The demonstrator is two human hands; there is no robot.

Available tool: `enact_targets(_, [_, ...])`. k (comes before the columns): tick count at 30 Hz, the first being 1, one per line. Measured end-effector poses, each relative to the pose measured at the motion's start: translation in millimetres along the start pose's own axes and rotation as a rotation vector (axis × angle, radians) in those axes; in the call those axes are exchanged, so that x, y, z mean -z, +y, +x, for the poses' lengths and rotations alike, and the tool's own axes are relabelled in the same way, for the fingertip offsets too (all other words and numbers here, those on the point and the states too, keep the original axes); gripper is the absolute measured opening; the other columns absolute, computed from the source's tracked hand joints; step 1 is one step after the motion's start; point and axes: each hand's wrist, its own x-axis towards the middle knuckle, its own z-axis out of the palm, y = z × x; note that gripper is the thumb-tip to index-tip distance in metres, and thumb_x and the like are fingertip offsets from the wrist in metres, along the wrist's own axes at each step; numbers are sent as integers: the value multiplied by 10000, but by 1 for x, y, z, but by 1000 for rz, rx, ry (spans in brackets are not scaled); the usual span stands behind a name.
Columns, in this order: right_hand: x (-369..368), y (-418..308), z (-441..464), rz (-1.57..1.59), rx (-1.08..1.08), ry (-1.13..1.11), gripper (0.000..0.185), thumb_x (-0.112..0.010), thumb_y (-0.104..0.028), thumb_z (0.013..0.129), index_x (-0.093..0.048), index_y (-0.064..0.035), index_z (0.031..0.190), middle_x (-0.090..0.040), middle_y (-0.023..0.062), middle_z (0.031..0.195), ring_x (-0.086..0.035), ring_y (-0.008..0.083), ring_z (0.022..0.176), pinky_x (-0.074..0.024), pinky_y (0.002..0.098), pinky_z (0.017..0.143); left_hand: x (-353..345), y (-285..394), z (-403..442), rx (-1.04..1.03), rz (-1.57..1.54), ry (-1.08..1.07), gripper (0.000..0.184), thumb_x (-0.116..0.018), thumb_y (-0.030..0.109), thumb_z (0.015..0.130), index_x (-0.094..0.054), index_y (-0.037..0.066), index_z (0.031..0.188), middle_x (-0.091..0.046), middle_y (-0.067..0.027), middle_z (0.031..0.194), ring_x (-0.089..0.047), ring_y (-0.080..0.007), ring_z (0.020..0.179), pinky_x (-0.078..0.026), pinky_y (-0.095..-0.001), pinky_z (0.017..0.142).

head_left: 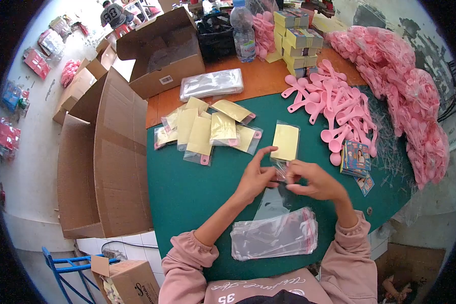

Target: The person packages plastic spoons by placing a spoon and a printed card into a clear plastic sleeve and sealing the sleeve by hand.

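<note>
A clear plastic bag with a pale yellow card (287, 143) in it lies on the green table top in front of me. At its near end, my left hand (256, 175) pinches the plastic, with the index finger reaching to the card's lower left corner. My right hand (313, 180) is closed on the same end from the right, its fingers bent; some blur hides the exact grip. Below my hands lies a stack of clear bags (274, 235). To the left is a pile of filled bags (210, 126) with yellow cards, pink handle ends showing in several.
Loose pink spoons (334, 104) and a small stack of printed cards (355, 156) lie right. Behind stand card bundles (299, 43), a water bottle (242, 33) and a packet of clear bags (212, 83). Pink spoons in plastic (395, 76) line the right edge; cardboard boxes (121, 157) stand left.
</note>
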Motion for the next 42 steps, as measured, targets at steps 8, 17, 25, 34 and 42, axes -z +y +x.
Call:
enact_targets(8, [140,43,-45,-55,-301,503,169,-609,-119,753,-506,-11,834,-489,46,805,-490,142,752,-420,313,669,6,7,0,114,-94,-86,212,-366,142,917,-548,96,1016,-607,-25,1009,-580,-85,913,-443,-192,690])
enact_targets(17, [-9,5,-7,-315,-143,404,334,-609,-3,710,-483,-15,1019,-444,123,929,-522,257,824,-431,333,756,4,5,3,32,-206,-55,223,-362,201,936,-542,95,1013,-594,-17,1036,-561,-94,930,-469,-224,714])
enact_targets(25, [-10,28,-12,139,-118,519,118,-571,-24,785,-528,20,886,-436,81,928,-527,136,836,-485,241,683,7,4,6,-140,108,0,95,-488,92,875,-510,27,942,-577,-58,949,-602,-125,775,-525,-259,599])
enact_targets(34, [-19,41,-8,513,-318,585,118,-568,-71,825,-505,29,832,-584,63,747,-595,117,665,-501,231,598,0,-2,10,-258,463,213,111,-576,85,827,-556,-20,860,-576,-65,893,-581,-107,773,-530,-240,573])
enact_targets(42, [-27,35,-1,416,-355,740,106,-560,-30,823,-474,27,847,-595,98,747,-600,124,599,-500,222,510,0,-6,14,-176,282,294,202,-578,51,818,-455,-11,966,-559,-96,906,-569,-108,810,-531,-233,576])
